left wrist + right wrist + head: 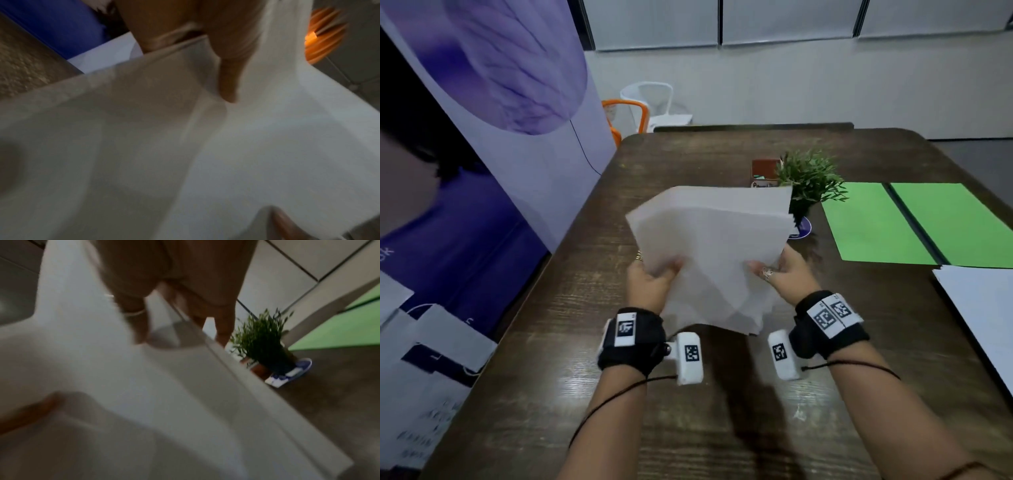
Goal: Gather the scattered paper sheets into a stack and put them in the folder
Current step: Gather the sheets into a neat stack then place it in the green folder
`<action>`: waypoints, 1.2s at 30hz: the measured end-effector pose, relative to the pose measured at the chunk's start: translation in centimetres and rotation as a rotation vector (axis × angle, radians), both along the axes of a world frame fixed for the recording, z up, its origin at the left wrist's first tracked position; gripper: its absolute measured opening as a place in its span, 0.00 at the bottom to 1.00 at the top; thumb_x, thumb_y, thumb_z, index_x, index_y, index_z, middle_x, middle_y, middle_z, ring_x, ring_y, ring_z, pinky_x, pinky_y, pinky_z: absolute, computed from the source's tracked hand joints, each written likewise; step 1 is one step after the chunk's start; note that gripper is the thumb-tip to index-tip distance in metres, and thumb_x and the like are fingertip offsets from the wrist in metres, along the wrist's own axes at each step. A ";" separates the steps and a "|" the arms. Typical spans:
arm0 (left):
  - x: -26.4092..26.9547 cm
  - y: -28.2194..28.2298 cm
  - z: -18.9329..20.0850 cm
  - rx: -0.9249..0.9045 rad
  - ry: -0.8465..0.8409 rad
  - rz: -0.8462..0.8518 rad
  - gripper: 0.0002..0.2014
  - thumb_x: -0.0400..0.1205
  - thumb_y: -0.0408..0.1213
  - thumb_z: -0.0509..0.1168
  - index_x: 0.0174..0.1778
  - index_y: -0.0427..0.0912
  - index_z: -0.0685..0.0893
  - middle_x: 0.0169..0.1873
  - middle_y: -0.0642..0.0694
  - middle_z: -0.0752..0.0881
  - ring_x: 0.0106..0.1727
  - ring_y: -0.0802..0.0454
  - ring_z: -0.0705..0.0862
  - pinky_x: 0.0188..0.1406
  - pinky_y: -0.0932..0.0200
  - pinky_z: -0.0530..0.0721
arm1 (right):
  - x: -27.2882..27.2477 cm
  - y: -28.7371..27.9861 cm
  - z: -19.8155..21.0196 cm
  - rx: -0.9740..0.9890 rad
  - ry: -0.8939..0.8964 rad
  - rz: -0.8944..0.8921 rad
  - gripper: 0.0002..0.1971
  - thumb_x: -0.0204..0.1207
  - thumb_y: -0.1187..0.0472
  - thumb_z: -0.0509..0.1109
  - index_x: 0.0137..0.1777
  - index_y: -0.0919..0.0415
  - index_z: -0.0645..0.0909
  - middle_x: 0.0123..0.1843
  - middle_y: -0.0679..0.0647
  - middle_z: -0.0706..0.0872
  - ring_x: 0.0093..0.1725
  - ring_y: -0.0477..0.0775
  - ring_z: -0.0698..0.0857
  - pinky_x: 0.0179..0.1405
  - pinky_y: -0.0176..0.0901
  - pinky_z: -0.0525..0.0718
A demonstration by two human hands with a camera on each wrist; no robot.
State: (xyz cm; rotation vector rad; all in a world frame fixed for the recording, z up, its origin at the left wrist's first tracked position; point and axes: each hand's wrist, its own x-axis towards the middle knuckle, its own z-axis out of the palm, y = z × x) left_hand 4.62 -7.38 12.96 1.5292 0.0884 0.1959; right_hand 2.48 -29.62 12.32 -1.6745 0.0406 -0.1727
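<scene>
A loose stack of white paper sheets [714,253] is held up above the dark wooden table, tilted and uneven. My left hand [654,277] grips its left edge, thumb over the front; my right hand [782,270] grips its right edge. In the left wrist view the sheets [185,146] fill the frame under my thumb. In the right wrist view the sheets [144,386] lie under my fingers. An open green folder [914,222] lies flat on the table to the right. Another white sheet [983,308] lies at the right edge, near the folder.
A small potted plant [810,181] on a blue coaster and a brown box [763,171] stand just behind the held stack. A purple banner [500,137] leans along the table's left side. Orange and white chairs [640,109] stand beyond the far edge.
</scene>
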 end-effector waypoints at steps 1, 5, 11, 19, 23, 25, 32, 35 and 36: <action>0.1 -0.6 -0.1 0.005 0.000 0.032 0.06 0.73 0.28 0.74 0.43 0.36 0.85 0.36 0.46 0.89 0.33 0.59 0.88 0.37 0.57 0.85 | 0.2 0.5 -0.3 -0.011 -0.018 -0.064 0.17 0.69 0.66 0.76 0.56 0.56 0.77 0.57 0.53 0.85 0.51 0.41 0.85 0.58 0.42 0.84; 0.2 -2.3 0.5 0.044 -0.082 0.093 0.12 0.74 0.36 0.74 0.50 0.39 0.82 0.41 0.47 0.88 0.41 0.53 0.88 0.39 0.60 0.84 | 0.7 1.2 0.7 0.037 -0.086 -0.113 0.19 0.71 0.75 0.72 0.58 0.58 0.75 0.53 0.51 0.85 0.47 0.31 0.86 0.51 0.31 0.83; -0.1 -2.4 0.3 0.313 -0.313 0.203 0.14 0.84 0.37 0.62 0.63 0.36 0.72 0.46 0.48 0.83 0.46 0.47 0.85 0.41 0.62 0.78 | 0.7 0.3 0.8 0.012 -0.102 -0.138 0.23 0.74 0.74 0.70 0.65 0.57 0.72 0.58 0.50 0.83 0.61 0.52 0.82 0.67 0.54 0.79; -0.9 -2.7 -0.9 0.213 -0.280 0.149 0.25 0.77 0.39 0.71 0.64 0.47 0.66 0.53 0.51 0.80 0.51 0.59 0.83 0.48 0.71 0.81 | -0.1 0.1 0.9 0.035 -0.143 -0.182 0.24 0.70 0.74 0.74 0.59 0.53 0.70 0.54 0.44 0.82 0.53 0.38 0.82 0.61 0.42 0.80; -1.0 -2.6 -1.9 0.245 -0.208 0.181 0.17 0.81 0.34 0.66 0.65 0.40 0.71 0.44 0.54 0.81 0.45 0.55 0.82 0.45 0.63 0.80 | -0.3 0.3 0.3 0.105 -0.089 -0.178 0.24 0.72 0.80 0.68 0.63 0.59 0.69 0.55 0.53 0.82 0.52 0.47 0.83 0.63 0.50 0.81; -1.1 -2.9 -1.3 0.299 -0.251 0.193 0.09 0.83 0.34 0.63 0.57 0.42 0.74 0.39 0.61 0.78 0.39 0.61 0.80 0.40 0.65 0.78 | -0.3 0.5 0.7 0.129 -0.117 -0.199 0.25 0.74 0.81 0.65 0.67 0.62 0.69 0.57 0.54 0.81 0.55 0.49 0.81 0.59 0.39 0.82; -2.9 -3.7 -4.0 0.304 -0.213 0.171 0.16 0.81 0.44 0.63 0.62 0.52 0.66 0.53 0.41 0.84 0.53 0.47 0.84 0.52 0.60 0.80 | -1.9 -0.8 -1.2 -0.012 -0.028 -0.167 0.31 0.76 0.81 0.60 0.76 0.59 0.61 0.61 0.50 0.77 0.64 0.49 0.76 0.58 0.29 0.73; -3.8 -4.8 -5.6 0.348 -0.029 0.128 0.20 0.84 0.33 0.60 0.71 0.34 0.65 0.55 0.33 0.84 0.56 0.39 0.84 0.51 0.60 0.75 | -3.2 -0.9 -2.9 -0.119 0.022 -0.174 0.32 0.77 0.81 0.54 0.79 0.59 0.57 0.64 0.49 0.72 0.68 0.48 0.71 0.62 0.31 0.66; -4.1 -5.2 -5.5 0.375 -0.023 0.130 0.21 0.84 0.31 0.59 0.71 0.31 0.64 0.53 0.33 0.84 0.55 0.40 0.84 0.50 0.60 0.74 | -3.5 -1.1 -2.7 -0.135 0.006 -0.199 0.31 0.77 0.82 0.53 0.78 0.60 0.58 0.63 0.50 0.72 0.66 0.47 0.70 0.62 0.31 0.66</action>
